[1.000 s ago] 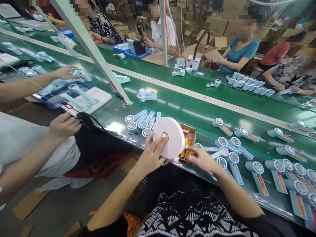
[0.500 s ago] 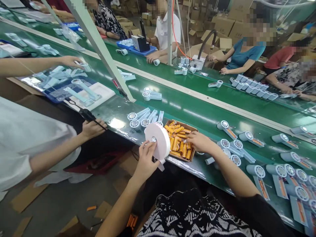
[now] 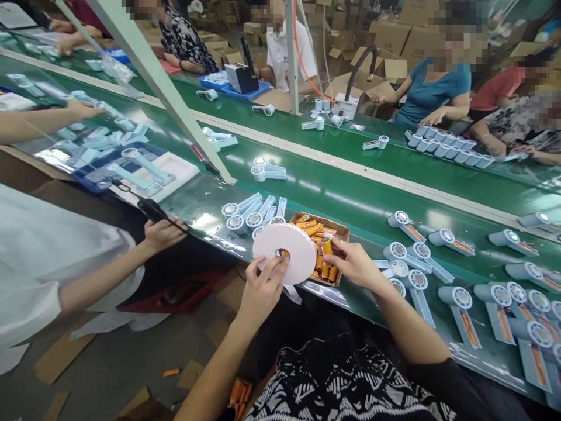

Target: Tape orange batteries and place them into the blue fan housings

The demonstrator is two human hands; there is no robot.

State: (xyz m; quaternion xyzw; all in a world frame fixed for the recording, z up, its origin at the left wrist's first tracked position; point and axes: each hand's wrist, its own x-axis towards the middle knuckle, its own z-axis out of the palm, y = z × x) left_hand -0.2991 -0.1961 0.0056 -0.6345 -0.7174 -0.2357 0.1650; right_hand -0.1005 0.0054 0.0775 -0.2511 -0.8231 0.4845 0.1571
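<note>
My left hand point(image 3: 264, 287) grips a large white roll of tape point(image 3: 274, 238), its fingers at the core hole and a loose end hanging below. Between the thumb and fingers of my right hand point(image 3: 353, 263) is an orange battery point(image 3: 326, 248), raised over a cardboard box point(image 3: 343, 231) of similar batteries. The roll hides the left part of that box. Just behind the roll lie several pale blue fan housings point(image 3: 235, 223) with handles. More fan housings point(image 3: 398, 251) rest to the right of my right hand.
A green conveyor belt point(image 3: 333, 193) crosses the view, with many fan parts at its right end. On my left a co-worker's hand point(image 3: 164, 235) holds a black tool point(image 3: 151, 209) near a blue tray point(image 3: 87, 178). A slanted metal post point(image 3: 162, 88) rises ahead. Other people sit across the belt.
My right hand has lifted a battery from the box. The tape roll has turned its flat face more toward me. The neighbour's far hand has moved back among the parts, no longer holding one up.
</note>
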